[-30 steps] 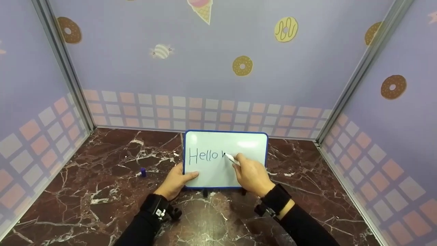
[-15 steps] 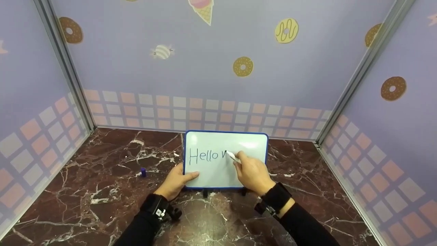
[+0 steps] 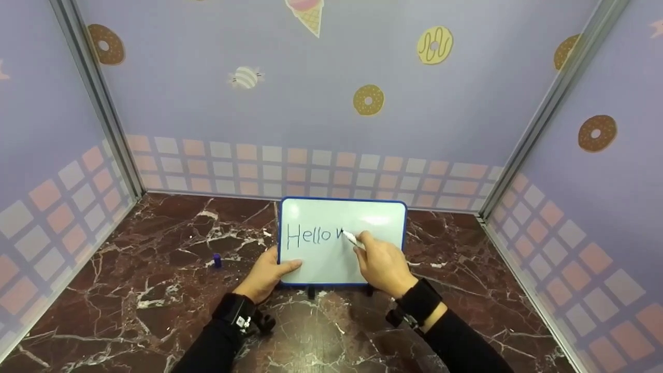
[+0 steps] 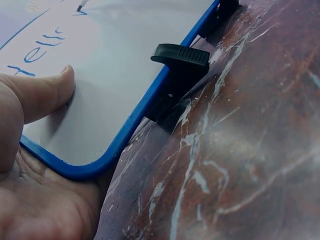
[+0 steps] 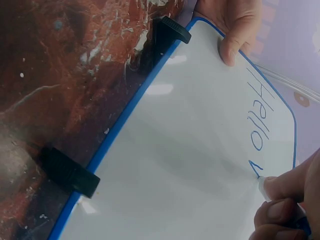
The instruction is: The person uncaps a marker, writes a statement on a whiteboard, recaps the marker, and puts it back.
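A whiteboard (image 3: 321,269) with a blue rim leans upright on the table, held at its lower front edge by black clip feet (image 4: 182,55). "Hello" and the start of another letter are written across it in blue. My left hand (image 3: 267,274) grips the board's lower left side, thumb on the white face and fingers behind, where they are hidden. Between the thumb and fingers of my right hand (image 3: 386,264) is a white marker (image 3: 350,238). Its tip touches the board at the end of the new strokes, as the right wrist view (image 5: 262,187) also shows.
A purple marker cap (image 3: 217,260) stands on the dark red marbled table (image 3: 171,311), left of the board. Behind the board rises a lilac wall (image 3: 311,124) printed with sweets. Side walls (image 3: 585,217) with metal corner posts close off both sides.
The marker tip has moved slightly up and right, then a little down, lengthening the letter stroke after "Hello". My left hand and the board have stayed in place.
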Available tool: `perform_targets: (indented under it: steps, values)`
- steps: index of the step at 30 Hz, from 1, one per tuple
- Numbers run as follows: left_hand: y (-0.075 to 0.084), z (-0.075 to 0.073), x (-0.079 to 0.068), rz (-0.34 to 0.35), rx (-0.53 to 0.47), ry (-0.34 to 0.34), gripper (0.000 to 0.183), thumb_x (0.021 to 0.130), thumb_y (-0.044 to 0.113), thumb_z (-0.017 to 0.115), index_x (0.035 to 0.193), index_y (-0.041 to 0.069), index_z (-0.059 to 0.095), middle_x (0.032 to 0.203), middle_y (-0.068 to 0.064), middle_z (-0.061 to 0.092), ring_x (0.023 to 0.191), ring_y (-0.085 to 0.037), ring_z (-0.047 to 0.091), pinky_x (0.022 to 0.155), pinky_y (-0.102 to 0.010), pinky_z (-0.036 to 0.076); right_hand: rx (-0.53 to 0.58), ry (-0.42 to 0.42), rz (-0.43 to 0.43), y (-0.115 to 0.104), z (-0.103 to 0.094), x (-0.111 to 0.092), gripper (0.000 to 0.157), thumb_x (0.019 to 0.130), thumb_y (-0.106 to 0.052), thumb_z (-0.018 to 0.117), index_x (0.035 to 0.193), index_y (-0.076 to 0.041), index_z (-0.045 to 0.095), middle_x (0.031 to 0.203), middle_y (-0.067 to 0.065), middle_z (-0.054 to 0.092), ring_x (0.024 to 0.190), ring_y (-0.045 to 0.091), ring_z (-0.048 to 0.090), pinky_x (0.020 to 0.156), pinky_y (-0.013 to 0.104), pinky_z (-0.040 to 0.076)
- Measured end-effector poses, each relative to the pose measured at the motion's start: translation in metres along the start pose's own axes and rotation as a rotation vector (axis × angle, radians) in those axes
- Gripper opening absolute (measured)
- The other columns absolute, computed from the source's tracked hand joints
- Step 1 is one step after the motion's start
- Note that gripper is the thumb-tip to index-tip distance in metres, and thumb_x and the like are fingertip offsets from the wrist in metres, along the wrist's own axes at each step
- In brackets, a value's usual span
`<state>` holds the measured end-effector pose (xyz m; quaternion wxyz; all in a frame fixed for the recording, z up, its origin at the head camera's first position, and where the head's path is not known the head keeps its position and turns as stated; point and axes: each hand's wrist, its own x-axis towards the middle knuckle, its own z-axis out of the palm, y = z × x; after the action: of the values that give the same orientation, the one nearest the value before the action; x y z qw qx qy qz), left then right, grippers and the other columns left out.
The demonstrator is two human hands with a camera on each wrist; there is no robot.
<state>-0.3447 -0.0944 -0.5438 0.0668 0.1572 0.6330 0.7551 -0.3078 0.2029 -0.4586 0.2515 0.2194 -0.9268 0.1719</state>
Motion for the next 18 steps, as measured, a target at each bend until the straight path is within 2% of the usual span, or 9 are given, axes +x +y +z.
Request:
perform_targets:
  steps: [8,18]
  values:
    - [-0.001,0.0,0.001,-0.017,-0.012,0.008,0.054,0.102,-0.002,0.075,0.151,-0.011,0.055,0.142,-0.026,0.071,0.121,-0.032,0.076,0.102,-0.042,0.064,0.0,-0.022,-0.005,0.0,0.004,-0.006,0.013,0.105,-0.012,0.074,0.114,-0.007,0.066,0.076,0.009,0.071,0.055,0.025,0.061,0.048,0.046,0.051]
    - [0.0,0.0,0.001,-0.017,0.006,0.015,0.053,0.102,0.0,0.075,0.15,-0.012,0.055,0.141,-0.027,0.071,0.12,-0.033,0.076,0.1,-0.042,0.064,-0.001,-0.016,-0.009,0.003,0.006,-0.012,0.015,0.104,-0.012,0.075,0.114,-0.007,0.066,0.076,0.011,0.073,0.058,0.03,0.066,0.048,0.049,0.053]
